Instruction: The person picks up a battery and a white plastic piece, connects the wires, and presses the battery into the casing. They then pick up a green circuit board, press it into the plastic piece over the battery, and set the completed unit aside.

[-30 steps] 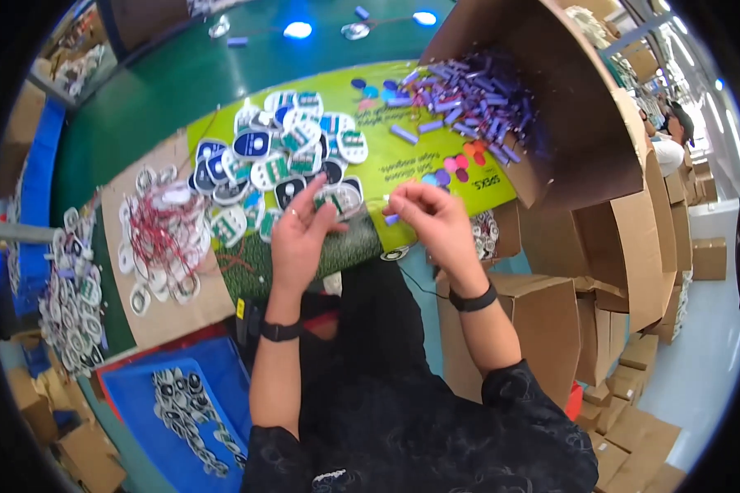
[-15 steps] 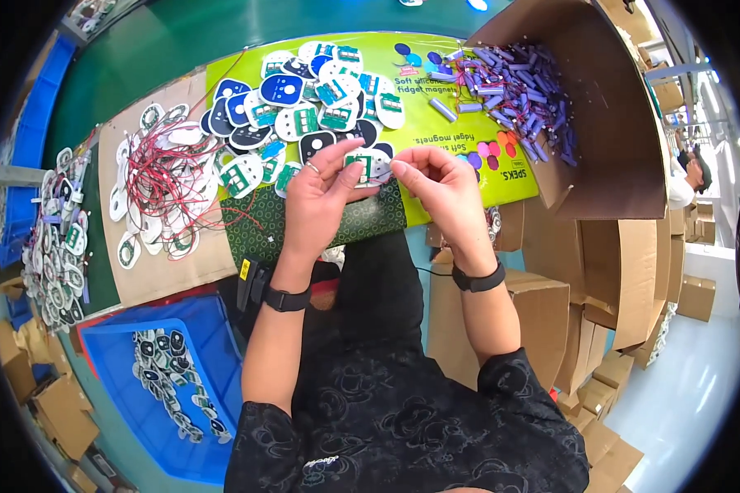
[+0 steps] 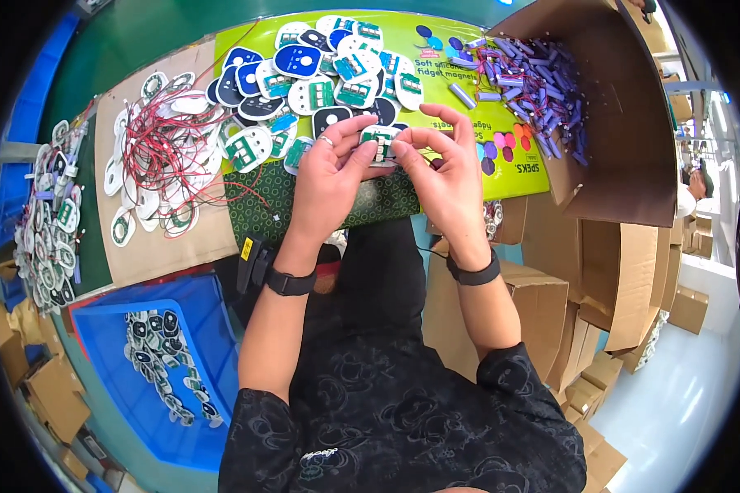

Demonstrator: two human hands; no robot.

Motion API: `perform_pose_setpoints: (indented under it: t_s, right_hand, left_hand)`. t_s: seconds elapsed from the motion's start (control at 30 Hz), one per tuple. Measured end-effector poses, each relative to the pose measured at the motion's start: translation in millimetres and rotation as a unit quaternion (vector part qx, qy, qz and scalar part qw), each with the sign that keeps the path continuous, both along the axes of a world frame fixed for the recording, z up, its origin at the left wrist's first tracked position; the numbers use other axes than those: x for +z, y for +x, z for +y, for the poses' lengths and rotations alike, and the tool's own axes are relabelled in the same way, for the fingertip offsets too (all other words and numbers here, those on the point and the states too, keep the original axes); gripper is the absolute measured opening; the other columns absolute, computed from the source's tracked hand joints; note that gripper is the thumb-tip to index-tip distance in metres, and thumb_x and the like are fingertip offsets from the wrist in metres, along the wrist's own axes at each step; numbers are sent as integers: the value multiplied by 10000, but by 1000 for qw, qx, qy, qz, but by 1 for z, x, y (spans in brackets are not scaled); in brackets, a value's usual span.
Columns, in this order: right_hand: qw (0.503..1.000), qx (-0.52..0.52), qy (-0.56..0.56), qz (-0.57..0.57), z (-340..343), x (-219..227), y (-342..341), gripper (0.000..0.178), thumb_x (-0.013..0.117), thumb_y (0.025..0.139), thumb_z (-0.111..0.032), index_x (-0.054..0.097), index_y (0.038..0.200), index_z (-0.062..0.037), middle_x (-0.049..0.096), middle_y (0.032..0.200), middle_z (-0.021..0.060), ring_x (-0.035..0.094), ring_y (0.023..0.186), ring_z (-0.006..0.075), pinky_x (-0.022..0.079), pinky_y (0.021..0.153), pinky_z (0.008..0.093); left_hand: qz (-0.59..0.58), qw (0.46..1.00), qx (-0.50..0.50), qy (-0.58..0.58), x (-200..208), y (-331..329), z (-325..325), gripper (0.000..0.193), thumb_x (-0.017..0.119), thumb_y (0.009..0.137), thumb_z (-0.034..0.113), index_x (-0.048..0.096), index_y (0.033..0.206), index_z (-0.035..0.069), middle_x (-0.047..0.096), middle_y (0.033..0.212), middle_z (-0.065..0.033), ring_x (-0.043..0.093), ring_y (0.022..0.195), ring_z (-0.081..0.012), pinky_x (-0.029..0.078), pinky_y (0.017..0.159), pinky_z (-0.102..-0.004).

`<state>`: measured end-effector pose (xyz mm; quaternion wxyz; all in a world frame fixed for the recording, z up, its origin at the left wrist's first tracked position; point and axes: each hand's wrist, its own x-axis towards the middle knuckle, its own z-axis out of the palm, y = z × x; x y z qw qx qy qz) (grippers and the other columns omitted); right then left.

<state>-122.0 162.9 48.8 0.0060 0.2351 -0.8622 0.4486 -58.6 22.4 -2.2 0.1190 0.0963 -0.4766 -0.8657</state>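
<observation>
In front of me, my left hand (image 3: pixel 329 185) grips a small white rounded panel with a green circuit board (image 3: pixel 380 136) between thumb and fingers. The thumb and index finger of my right hand (image 3: pixel 446 182) press together at the panel's right edge; the other fingers are raised. Whether a thin wire sits in that pinch is too small to tell. Just beyond both hands lies a pile of similar white and dark blue panels (image 3: pixel 311 92), many showing green boards. Beneath my wrists is a dark green patterned mat (image 3: pixel 255 215).
White oval parts with tangled red wires (image 3: pixel 160 152) lie on cardboard at left. Purple cylindrical cells with wires (image 3: pixel 543 94) spill from an open cardboard box (image 3: pixel 625 156) at right. A blue bin (image 3: pixel 107 361) holds finished-looking panels at lower left. Cartons (image 3: pixel 534 320) stand at lower right.
My right thumb and index finger have come in against the panel's right edge, and its other fingers have lifted. The left hand keeps its hold. The whole view has shifted slightly.
</observation>
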Motion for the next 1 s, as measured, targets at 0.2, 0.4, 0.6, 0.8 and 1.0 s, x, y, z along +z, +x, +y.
perform_pose_setpoints:
  t_s: [0.2, 0.4, 0.6, 0.8, 1.0]
  right_hand:
    - [998, -1, 48, 50, -6, 1, 2, 134, 789, 844, -144, 775, 959, -78, 587, 1324, 72, 589, 1143, 203, 519, 793, 296]
    - [998, 28, 8, 50, -7, -3, 1, 108, 760, 819, -47, 753, 926, -31, 650, 1247, 81, 663, 889, 223, 547, 792, 356]
    - [993, 43, -2, 114, -8, -5, 1, 93, 740, 832, -38, 735, 924, -19, 720, 1141, 88, 690, 966, 265, 555, 812, 362]
    - [983, 69, -68, -159, 31, 14, -6, 135, 735, 910, -124, 748, 994, -19, 650, 1281, 83, 695, 985, 173, 574, 748, 279]
    - [971, 46, -192, -132, 66, 10, -17, 218, 676, 976, -122, 694, 1157, -2, 625, 1299, 102, 670, 984, 130, 582, 807, 269]
  left_hand:
    - [5, 1000, 8, -15, -5, 1, 0, 324, 562, 1024, 43, 526, 1328, -64, 654, 1220, -144, 666, 1065, -170, 630, 862, -334]
    - [6, 999, 8, -38, -4, 2, 3, 278, 563, 1025, 44, 575, 1286, -51, 665, 1223, -140, 671, 1066, -166, 629, 855, -333]
    - [4, 1000, -4, -23, -3, 2, 2, 315, 569, 1025, 53, 557, 1323, -48, 643, 1273, -139, 660, 1101, -184, 616, 907, -354]
    - [18, 997, 39, -69, -1, 3, 10, 322, 659, 977, 54, 645, 1287, -28, 736, 1083, -109, 710, 914, -127, 615, 815, -281]
    - [-14, 972, 71, -223, 61, 22, 27, 269, 700, 938, 14, 691, 1196, -61, 748, 1057, -115, 718, 910, -135, 609, 814, -266]
